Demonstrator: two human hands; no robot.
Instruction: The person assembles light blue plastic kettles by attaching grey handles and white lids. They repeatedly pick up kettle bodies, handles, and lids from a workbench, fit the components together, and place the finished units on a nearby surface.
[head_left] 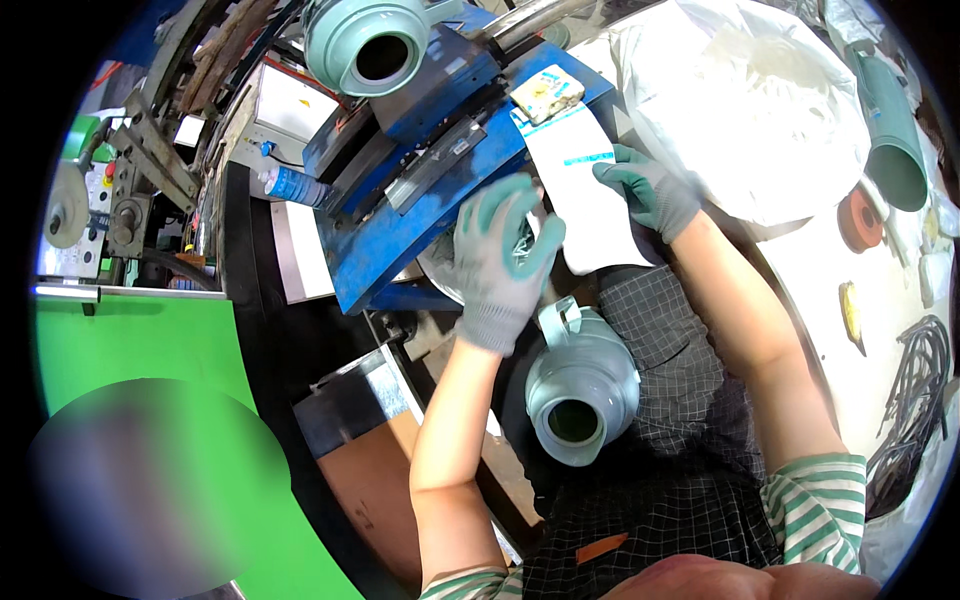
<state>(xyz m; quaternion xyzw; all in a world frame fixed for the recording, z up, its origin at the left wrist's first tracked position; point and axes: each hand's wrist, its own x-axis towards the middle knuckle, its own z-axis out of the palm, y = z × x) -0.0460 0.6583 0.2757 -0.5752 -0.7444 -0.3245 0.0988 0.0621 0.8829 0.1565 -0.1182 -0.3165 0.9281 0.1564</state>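
My left hand (497, 255), in a grey-green work glove, reaches with spread fingers onto a clear plastic bag at the lower edge of the blue machine (400, 220); whether it grips the bag I cannot tell. My right hand (650, 190), gloved the same, holds the edge of a white sheet with a blue stripe (590, 190) lying against the machine. A pale green kettle-like housing (580, 390) rests on my lap, its round opening facing up. A second one (365, 45) sits on top of the machine.
A big white plastic sack (750, 90) lies at the upper right, next to a green tube (890, 130) and an orange tape roll (860, 220). Black cables (915, 400) lie on the right. A water bottle (295, 185) and green floor (140, 350) are on the left.
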